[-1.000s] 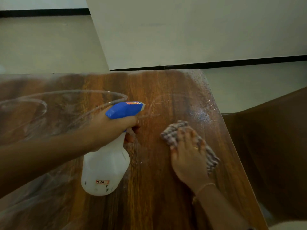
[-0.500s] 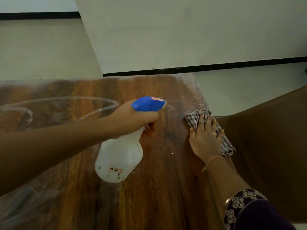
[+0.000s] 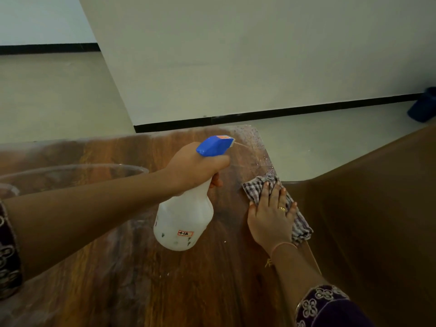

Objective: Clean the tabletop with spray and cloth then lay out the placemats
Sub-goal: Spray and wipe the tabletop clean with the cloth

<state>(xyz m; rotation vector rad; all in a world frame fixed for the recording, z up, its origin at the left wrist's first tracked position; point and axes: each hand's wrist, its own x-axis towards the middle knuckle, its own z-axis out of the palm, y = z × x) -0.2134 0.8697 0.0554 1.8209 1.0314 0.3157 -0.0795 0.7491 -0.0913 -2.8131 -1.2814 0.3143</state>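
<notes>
Now your left hand (image 3: 195,166) is curled around the neck of the white spray bottle (image 3: 184,220), held tilted above the table with its blue trigger head (image 3: 214,145) pointing toward the far right corner. Your right hand (image 3: 271,220) lies flat, fingers straight and spread, pressing the checked cloth (image 3: 302,227) against the wooden tabletop (image 3: 118,279) at its right edge. Wet droplets (image 3: 258,149) speckle the far corner just beyond the cloth. A brown chair (image 3: 365,208) stands just beside that edge, and a blue bin (image 3: 423,105) sits well apart by the wall
</notes>
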